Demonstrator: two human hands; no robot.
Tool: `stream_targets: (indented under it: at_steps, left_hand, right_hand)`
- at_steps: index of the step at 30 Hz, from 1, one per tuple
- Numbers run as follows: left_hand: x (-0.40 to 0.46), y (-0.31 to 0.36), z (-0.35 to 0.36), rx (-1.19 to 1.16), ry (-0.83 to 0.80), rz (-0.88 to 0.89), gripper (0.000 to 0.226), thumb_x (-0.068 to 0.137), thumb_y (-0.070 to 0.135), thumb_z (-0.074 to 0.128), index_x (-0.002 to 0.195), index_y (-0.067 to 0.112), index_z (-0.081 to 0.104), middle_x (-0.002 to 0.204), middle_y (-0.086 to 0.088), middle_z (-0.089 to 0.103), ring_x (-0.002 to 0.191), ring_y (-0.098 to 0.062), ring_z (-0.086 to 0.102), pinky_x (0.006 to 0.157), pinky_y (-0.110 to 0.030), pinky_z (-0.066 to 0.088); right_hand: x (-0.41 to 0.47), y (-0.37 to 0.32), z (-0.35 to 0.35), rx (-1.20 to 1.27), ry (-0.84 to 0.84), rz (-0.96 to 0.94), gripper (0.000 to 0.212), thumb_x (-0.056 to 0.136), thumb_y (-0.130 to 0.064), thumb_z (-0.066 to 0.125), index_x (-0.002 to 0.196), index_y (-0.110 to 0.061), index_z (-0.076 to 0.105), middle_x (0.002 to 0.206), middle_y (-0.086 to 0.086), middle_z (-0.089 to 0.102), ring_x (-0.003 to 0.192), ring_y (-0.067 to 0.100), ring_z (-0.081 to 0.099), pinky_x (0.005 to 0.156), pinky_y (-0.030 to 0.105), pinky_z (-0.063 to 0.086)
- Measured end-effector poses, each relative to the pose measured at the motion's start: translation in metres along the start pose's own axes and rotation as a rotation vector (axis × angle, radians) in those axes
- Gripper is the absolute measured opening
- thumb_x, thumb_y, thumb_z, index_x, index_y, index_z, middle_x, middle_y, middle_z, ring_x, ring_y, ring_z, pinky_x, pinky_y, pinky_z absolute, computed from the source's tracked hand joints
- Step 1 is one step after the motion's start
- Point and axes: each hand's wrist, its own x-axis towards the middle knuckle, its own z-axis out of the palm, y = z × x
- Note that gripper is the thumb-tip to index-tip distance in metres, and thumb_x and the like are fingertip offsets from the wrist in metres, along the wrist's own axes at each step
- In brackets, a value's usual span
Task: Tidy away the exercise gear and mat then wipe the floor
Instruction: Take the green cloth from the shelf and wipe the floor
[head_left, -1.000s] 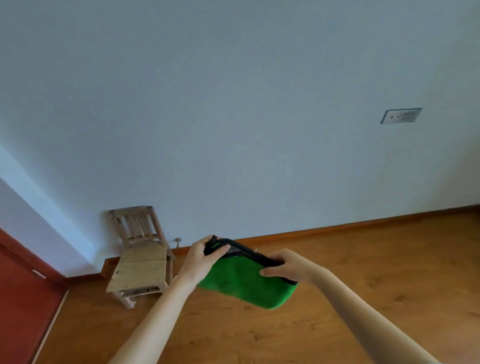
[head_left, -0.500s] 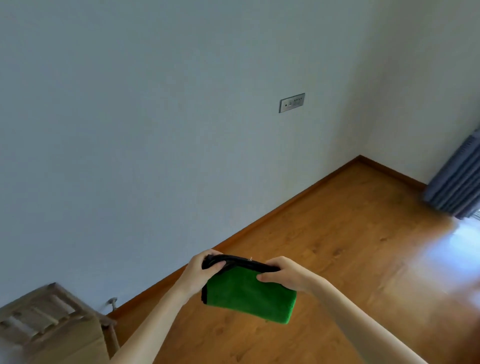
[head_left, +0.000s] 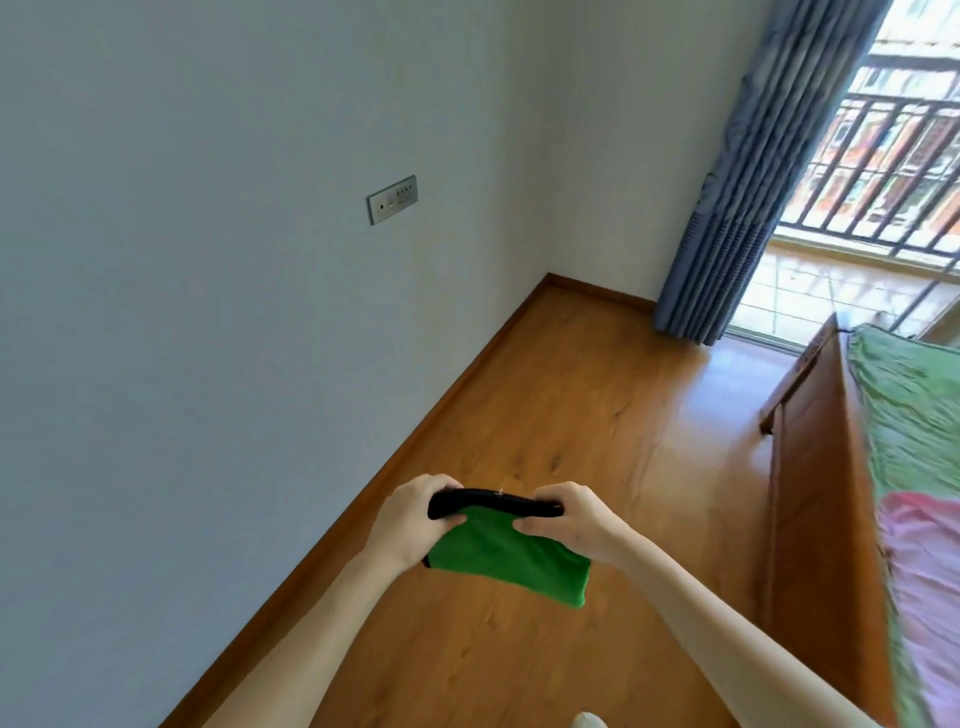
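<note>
- While swinging rightward across the room, now facing the corner, curtain (head_left: 727, 197) and balcony door ahead of the hands; wooden chair seen a second ago off to the left, gone from view
- Gripping the green cloth (head_left: 511, 556) at both ends of its black top edge: left hand (head_left: 410, 519) curled round the left corner, right hand (head_left: 569, 522) pinching the right corner, same hold as a moment back
- Cloth folded, hanging below the hands, held in the air above the wooden floor (head_left: 597, 415), not touching it
- Bed (head_left: 831, 493) with green and pink cover to the right of the hands, wall socket (head_left: 392, 200) up and to the left
- No exercise gear or mat visible, so likely stowed; wiping stage apparently about to start
- Next, probably: lowering down and pressing cloth flat to the floor, starting near the skirting
</note>
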Motion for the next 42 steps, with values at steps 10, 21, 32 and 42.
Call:
stream_targets:
  at_steps: [10, 21, 32, 42]
  left_hand:
    - [0.142, 0.060, 0.065, -0.300, -0.211, -0.037, 0.013, 0.084, 0.020, 0.068, 0.096, 0.021, 0.069, 0.093, 0.005, 0.069, 0.092, -0.009, 0.063, 0.086, -0.032, 0.052]
    - [0.297, 0.157, 0.141, -0.323, -0.320, -0.011, 0.016, 0.080, 0.023, 0.072, 0.095, 0.021, 0.067, 0.095, 0.003, 0.068, 0.095, -0.011, 0.062, 0.086, -0.033, 0.051]
    - [0.451, 0.198, 0.193, -0.312, -0.360, -0.018, 0.014, 0.082, 0.019, 0.070, 0.096, 0.019, 0.067, 0.095, 0.003, 0.067, 0.095, -0.011, 0.061, 0.080, -0.023, 0.048]
    - [0.602, 0.237, 0.224, -0.280, -0.299, 0.051, 0.014, 0.087, 0.011, 0.063, 0.100, 0.017, 0.064, 0.097, 0.003, 0.065, 0.097, -0.010, 0.060, 0.084, -0.025, 0.048]
  right_hand:
    - [0.042, 0.093, -0.131, -0.017, 0.139, 0.079, 0.015, 0.082, -0.032, 0.069, 0.086, -0.018, 0.068, 0.079, -0.003, 0.062, 0.066, 0.011, 0.053, 0.056, 0.019, 0.040]
    - [0.090, 0.193, -0.291, -0.015, 0.253, 0.111, 0.021, 0.079, -0.032, 0.072, 0.087, -0.013, 0.070, 0.079, -0.001, 0.063, 0.068, 0.008, 0.051, 0.059, 0.019, 0.040]
    - [0.172, 0.269, -0.389, 0.064, 0.357, 0.174, 0.022, 0.082, -0.034, 0.070, 0.091, -0.014, 0.067, 0.091, 0.004, 0.067, 0.075, 0.013, 0.055, 0.062, 0.023, 0.043]
    - [0.259, 0.302, -0.502, 0.036, 0.464, 0.162, 0.015, 0.083, -0.032, 0.069, 0.083, -0.018, 0.062, 0.076, -0.008, 0.056, 0.070, 0.006, 0.050, 0.056, 0.016, 0.038]
